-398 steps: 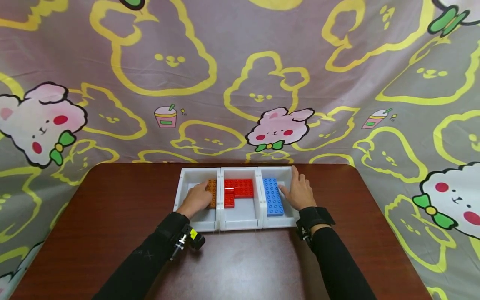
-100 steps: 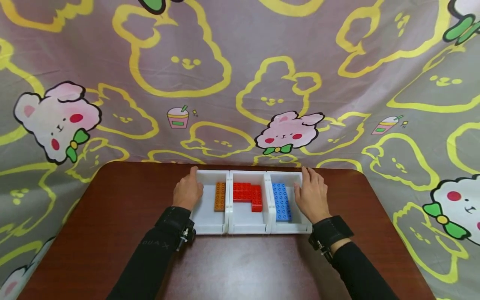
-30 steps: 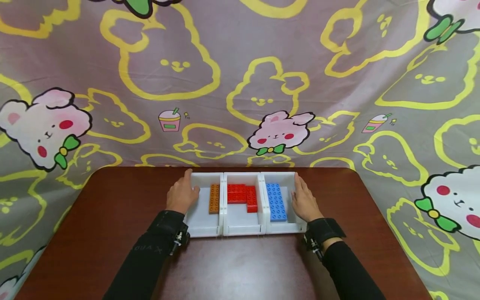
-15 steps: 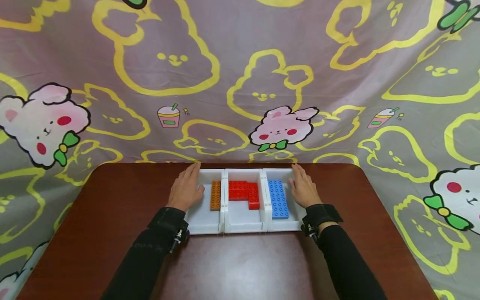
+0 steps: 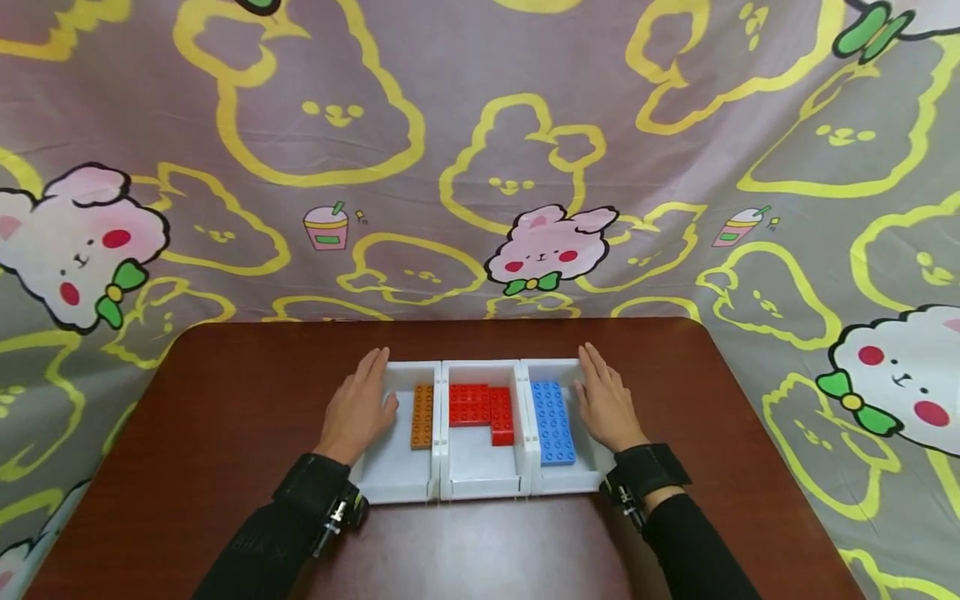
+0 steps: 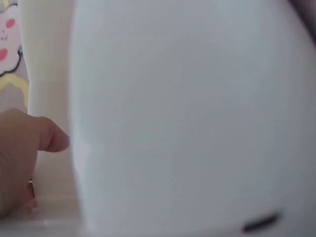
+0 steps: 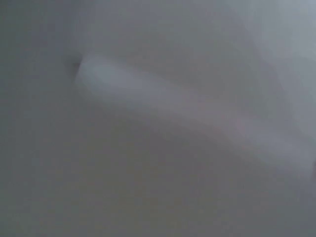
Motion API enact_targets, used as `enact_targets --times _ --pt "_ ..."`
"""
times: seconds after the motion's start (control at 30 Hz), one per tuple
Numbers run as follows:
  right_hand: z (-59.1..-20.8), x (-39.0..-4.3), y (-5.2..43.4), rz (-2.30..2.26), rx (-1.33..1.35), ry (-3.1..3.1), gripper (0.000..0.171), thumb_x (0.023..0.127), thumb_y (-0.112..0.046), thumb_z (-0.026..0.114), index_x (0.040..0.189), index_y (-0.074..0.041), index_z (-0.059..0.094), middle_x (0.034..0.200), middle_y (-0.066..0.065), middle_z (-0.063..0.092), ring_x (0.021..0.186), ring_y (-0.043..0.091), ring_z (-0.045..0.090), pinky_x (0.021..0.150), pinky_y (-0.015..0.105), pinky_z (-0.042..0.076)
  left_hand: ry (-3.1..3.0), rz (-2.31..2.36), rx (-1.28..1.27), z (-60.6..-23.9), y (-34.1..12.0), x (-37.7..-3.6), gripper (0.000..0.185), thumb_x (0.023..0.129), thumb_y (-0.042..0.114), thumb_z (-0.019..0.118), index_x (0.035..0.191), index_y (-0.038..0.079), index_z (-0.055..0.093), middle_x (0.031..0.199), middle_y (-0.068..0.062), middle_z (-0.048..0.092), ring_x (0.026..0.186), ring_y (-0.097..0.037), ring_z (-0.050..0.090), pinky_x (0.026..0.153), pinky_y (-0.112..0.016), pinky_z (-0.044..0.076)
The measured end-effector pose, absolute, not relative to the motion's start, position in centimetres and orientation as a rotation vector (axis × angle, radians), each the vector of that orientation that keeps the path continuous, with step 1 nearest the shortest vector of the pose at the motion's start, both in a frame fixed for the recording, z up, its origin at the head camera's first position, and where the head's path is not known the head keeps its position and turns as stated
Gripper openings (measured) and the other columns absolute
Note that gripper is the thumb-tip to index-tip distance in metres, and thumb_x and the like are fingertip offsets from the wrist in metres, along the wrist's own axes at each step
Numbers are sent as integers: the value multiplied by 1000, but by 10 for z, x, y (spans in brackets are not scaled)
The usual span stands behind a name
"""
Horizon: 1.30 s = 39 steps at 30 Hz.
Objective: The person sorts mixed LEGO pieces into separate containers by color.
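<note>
Three white bins stand side by side in the head view: the left bin [image 5: 393, 492], the middle bin [image 5: 483, 489] and the right bin [image 5: 562, 481]. An orange-brown toy brick [image 5: 422, 417] lies in the left one. Red bricks [image 5: 470, 405] form an L in the middle, and blue bricks [image 5: 552, 422] lie in the right bin. My left hand [image 5: 356, 414] lies along the row's left outer wall, fingers straight, thumb over the rim. Along the right outer wall my right hand [image 5: 609, 406] rests likewise, fingers extended. The left wrist view shows my left thumb [image 6: 52, 136] by a white wall.
The bins stand on a dark brown table [image 5: 247, 400] with rounded far corners. A patterned cloth [image 5: 450, 167] hangs behind and at both sides. The right wrist view holds only a blurred pale surface.
Earlier my left hand was at the orange brick, and the red bricks were arranged differently. Both hands then went to the outer walls. In the last half second the bin row has slid toward me.
</note>
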State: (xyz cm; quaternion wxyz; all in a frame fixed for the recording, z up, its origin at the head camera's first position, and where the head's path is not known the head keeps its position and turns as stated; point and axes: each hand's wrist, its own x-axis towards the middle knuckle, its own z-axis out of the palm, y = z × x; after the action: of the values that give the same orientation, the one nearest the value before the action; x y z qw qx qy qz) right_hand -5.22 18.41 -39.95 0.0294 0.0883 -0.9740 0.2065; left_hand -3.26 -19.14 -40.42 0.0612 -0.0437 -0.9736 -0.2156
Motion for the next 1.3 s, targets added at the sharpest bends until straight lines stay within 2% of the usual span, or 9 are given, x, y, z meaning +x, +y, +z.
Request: enact_targets --times 0.17,0.3,0.6,0.8,0.87,0.97,1.1,1.23,1.3 --pt "-401 -44 182 623 320 -2980 59 108 -11 53 163 -1 31 169 20 32 143 54 41 104 76 40 -2973 -658 -63 -404 -190 -26 73 98 12 67 161 -2 33 165 -25 37 128 -50 57 99 -64 50" --pt "-398 -52 181 639 351 -2966 60 107 -9 54 162 0 32 167 23 34 144 54 41 105 76 40 -2996 -661 -44 -401 -191 -35 75 98 12 67 162 -3 31 165 -27 36 131 -51 56 102 -65 49" --pt "-397 -108 165 653 416 -2934 57 108 -8 52 161 2 32 164 26 36 142 56 43 102 76 41 -2953 -650 -69 -399 -210 -82 71 99 10 64 161 -4 32 163 -28 37 131 -53 54 104 -65 47" --pt "-404 -134 161 652 375 -2987 58 109 -10 51 162 -1 30 164 25 36 144 54 42 106 75 40 -3002 -682 -26 -404 -214 -104 71 101 12 62 162 -2 30 164 -25 35 135 -51 52 109 -64 45" --pt "-403 -131 162 656 357 -2997 58 109 -10 51 163 -1 30 164 26 36 144 54 42 107 76 39 -3012 -693 -16 -404 -213 -103 71 101 14 62 163 -1 29 165 -25 34 131 -51 54 106 -64 47" --pt "-403 -120 163 669 339 -3002 58 108 -9 52 162 0 31 163 28 36 143 54 43 106 77 39 -3000 -695 -35 -406 -212 -95 71 101 14 62 163 -1 29 165 -25 34 118 -51 61 95 -63 51" --pt "-404 -95 164 685 316 -3006 61 107 -8 54 162 0 30 163 29 35 142 55 44 107 77 38 -2951 -688 -69 -408 -212 -72 72 100 13 64 161 -3 32 162 -26 38 104 -48 66 82 -60 54" --pt "-404 -64 165 678 314 -2976 61 105 -6 58 161 0 33 161 30 39 138 54 47 104 76 41 -2929 -698 -61 -406 -210 -41 71 98 12 66 160 -4 34 161 -27 40 103 -46 68 82 -60 56" --pt "-403 -50 165 677 317 -2958 62 103 -5 60 160 1 35 159 30 41 136 54 49 103 76 42 -2926 -716 -53 -405 -209 -28 71 98 12 67 160 -4 35 161 -28 40 98 -44 68 78 -58 57"
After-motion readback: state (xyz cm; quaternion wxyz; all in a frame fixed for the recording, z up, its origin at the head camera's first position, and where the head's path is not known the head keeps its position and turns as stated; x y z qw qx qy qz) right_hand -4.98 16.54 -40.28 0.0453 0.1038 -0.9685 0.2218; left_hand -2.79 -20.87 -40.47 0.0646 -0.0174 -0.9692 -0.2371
